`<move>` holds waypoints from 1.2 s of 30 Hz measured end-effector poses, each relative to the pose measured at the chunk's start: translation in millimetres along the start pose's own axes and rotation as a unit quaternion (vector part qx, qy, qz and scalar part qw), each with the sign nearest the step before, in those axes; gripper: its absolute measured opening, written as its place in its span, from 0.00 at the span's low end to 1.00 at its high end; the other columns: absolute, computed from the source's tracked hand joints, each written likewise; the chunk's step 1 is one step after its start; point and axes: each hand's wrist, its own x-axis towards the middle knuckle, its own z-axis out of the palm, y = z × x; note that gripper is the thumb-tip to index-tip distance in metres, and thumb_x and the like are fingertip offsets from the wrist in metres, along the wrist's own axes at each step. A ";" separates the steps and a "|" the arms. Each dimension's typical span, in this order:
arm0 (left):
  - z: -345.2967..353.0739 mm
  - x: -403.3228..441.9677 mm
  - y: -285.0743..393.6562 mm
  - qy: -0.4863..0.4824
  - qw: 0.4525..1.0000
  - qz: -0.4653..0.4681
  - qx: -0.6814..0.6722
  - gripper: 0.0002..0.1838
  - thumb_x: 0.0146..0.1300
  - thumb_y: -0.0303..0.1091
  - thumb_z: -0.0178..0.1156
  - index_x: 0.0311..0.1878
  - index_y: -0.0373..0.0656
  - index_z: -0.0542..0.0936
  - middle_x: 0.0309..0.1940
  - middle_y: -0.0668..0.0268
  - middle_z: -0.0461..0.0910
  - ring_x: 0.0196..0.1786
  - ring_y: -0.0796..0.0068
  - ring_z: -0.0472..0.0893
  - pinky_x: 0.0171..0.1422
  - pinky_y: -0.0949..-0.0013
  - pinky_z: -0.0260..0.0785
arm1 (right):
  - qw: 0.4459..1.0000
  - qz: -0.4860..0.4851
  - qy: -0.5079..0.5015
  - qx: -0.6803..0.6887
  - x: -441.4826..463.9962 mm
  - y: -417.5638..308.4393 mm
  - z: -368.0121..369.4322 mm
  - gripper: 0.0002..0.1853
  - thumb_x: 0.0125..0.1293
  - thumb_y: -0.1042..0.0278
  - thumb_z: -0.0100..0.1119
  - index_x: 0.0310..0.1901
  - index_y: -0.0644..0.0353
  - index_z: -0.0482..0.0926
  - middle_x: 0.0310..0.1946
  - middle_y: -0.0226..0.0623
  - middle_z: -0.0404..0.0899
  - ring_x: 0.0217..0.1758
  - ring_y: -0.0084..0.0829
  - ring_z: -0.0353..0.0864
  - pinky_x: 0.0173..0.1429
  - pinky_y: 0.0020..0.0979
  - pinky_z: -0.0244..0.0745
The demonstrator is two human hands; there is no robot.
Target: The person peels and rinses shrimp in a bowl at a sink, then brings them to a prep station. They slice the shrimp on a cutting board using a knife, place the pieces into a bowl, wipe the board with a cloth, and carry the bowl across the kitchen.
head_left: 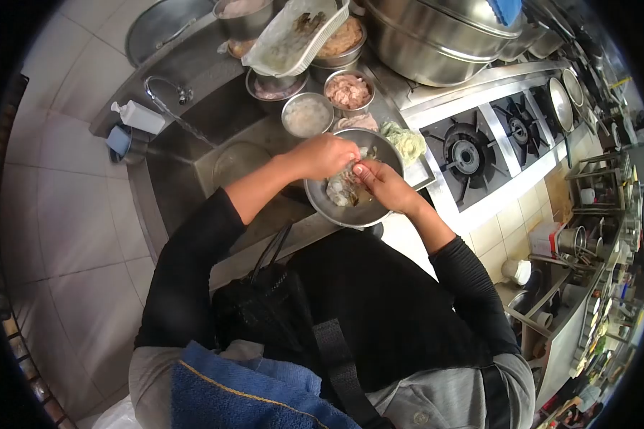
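Observation:
My left hand is closed over a metal bowl, its fingers pinched together. Close against it, my right hand is also closed, thumb pressed to the fingers. Something small and greyish shows between the two hands, too small to make out. Below them in the bowl lie several greyish shrimp. Behind the bowl stand a small bowl of pale, translucent pieces and a bowl of pink meat. A pale green leafy item lies beside the bowl's right rim.
A sink with a running tap is at the left. A white basket rests on bowls at the back. A large steel pot and a gas stove are at the right. Shelving stands farther right.

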 end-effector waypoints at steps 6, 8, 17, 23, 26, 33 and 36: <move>-2.6 -10.7 -7.2 -0.083 0.815 -0.335 -0.465 0.12 0.72 0.42 0.65 0.50 0.44 0.83 0.40 0.77 0.80 0.35 0.88 0.75 0.37 0.79 0.67 | 0.975 -0.111 0.030 -0.188 3.0 -1.3 -3.4 0.10 0.78 0.65 0.55 0.45 0.63 0.78 0.35 0.41 0.80 0.38 0.39 0.80 0.46 0.38 0.76; 4.8 -12.9 -13.9 -0.084 0.814 -0.332 -0.470 0.13 0.72 0.41 0.65 0.51 0.44 0.82 0.41 0.76 0.81 0.36 0.87 0.77 0.37 0.78 0.69 | 0.891 -0.301 0.104 -0.324 8.7 7.3 -6.1 0.07 0.70 0.69 0.59 0.45 0.62 0.78 0.37 0.46 0.80 0.41 0.49 0.81 0.46 0.44 0.77; -5.2 -13.5 13.3 -0.091 0.699 -0.399 -0.587 0.14 0.75 0.39 0.61 0.54 0.39 0.80 0.45 0.67 0.85 0.44 0.78 0.85 0.45 0.72 0.80 | 0.743 -0.328 0.128 -0.569 11.7 0.3 -29.8 0.10 0.63 0.63 0.59 0.46 0.46 0.83 0.51 0.26 0.81 0.50 0.33 0.77 0.55 0.36 0.68; 14.7 -11.1 4.0 -0.065 0.689 -0.435 -0.576 0.15 0.76 0.42 0.60 0.56 0.41 0.79 0.45 0.67 0.86 0.38 0.84 0.84 0.31 0.79 0.73 | 0.706 -0.322 0.166 -0.608 10.5 6.8 -35.6 0.13 0.63 0.61 0.57 0.48 0.40 0.84 0.58 0.22 0.76 0.56 0.32 0.73 0.61 0.44 0.64; 23.6 -12.6 9.0 0.016 0.722 -0.462 -0.515 0.13 0.74 0.40 0.62 0.54 0.43 0.80 0.43 0.69 0.85 0.33 0.86 0.81 0.30 0.81 0.68 | 0.713 -0.315 0.170 -0.603 9.0 11.0 -36.6 0.15 0.63 0.63 0.61 0.51 0.42 0.83 0.55 0.26 0.76 0.54 0.35 0.74 0.58 0.44 0.64; -3.6 -18.7 -3.7 0.057 0.829 -0.411 -0.375 0.13 0.69 0.36 0.64 0.53 0.42 0.84 0.38 0.73 0.82 0.35 0.85 0.77 0.38 0.79 0.69 | 0.900 -0.232 0.092 -0.358 11.2 20.7 -32.2 0.06 0.68 0.71 0.62 0.45 0.59 0.83 0.43 0.43 0.78 0.46 0.46 0.76 0.53 0.43 0.71; 15.5 -17.6 0.5 -0.036 0.912 -0.265 -0.312 0.19 0.71 0.34 0.63 0.63 0.40 0.81 0.39 0.69 0.85 0.36 0.86 0.77 0.44 0.75 0.72 | 0.952 -0.153 0.078 -0.255 15.4 6.7 -24.2 0.05 0.69 0.71 0.62 0.39 0.64 0.83 0.36 0.49 0.81 0.41 0.49 0.80 0.48 0.43 0.75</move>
